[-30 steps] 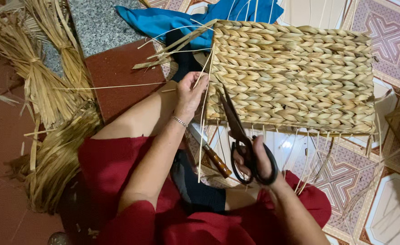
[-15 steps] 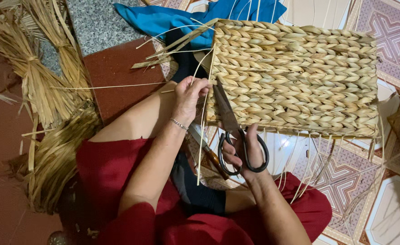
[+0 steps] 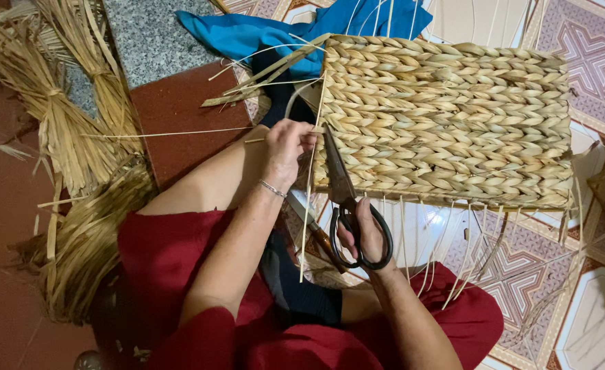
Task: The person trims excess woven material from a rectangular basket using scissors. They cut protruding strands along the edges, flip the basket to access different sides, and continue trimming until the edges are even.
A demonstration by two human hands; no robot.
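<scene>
A woven straw basket [image 3: 446,123] lies on its side in front of me, loose thin strands hanging from its near edge. My left hand [image 3: 287,145] pinches a thin straw strand [image 3: 308,205] at the basket's left edge. My right hand [image 3: 364,233] grips the black handles of large scissors [image 3: 347,205]. Their blades point up along the basket's left edge, right beside the pinched strand.
Bundles of dried straw [image 3: 76,137] lie at the left on the red floor. A blue cloth [image 3: 275,31] lies behind the basket, next to a grey stone slab [image 3: 148,38]. Patterned tiles [image 3: 590,48] cover the floor at the right. A wooden-handled tool [image 3: 316,229] rests by my knee.
My right hand has brought the scissors up and left, so the blades now lie along the basket's left edge near my left hand. The left hand stays at the strand.
</scene>
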